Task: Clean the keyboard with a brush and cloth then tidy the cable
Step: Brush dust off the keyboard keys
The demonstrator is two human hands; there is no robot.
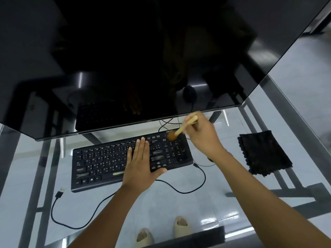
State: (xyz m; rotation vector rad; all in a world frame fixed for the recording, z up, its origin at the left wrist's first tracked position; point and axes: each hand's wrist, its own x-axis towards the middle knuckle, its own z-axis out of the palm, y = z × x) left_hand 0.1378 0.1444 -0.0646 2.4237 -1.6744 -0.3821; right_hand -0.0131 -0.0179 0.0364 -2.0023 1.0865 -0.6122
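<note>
While the left hand [138, 164] lies flat on the black keyboard [129, 162], its fingers [142, 146] straight and close together over the keys, the right hand [201, 135] pinches a wooden brush [180, 130] with curled fingers, bristles touching the numeric pad's far corner. Both forearms reach forward over the glass worktop [206, 199], where the black cloth [264, 153] lies folded well right of the keyboard and the loose cable [93, 214] curls in front

A glass-topped table [223, 178] on a dark metal frame carries everything. On it lie a black keyboard [107, 163], its black cable [179, 189] snaking loose across the glass to a free plug at the left, and a folded black cloth [263, 153] well apart at the right. A dark monitor [143, 59] looms at the back.
</note>
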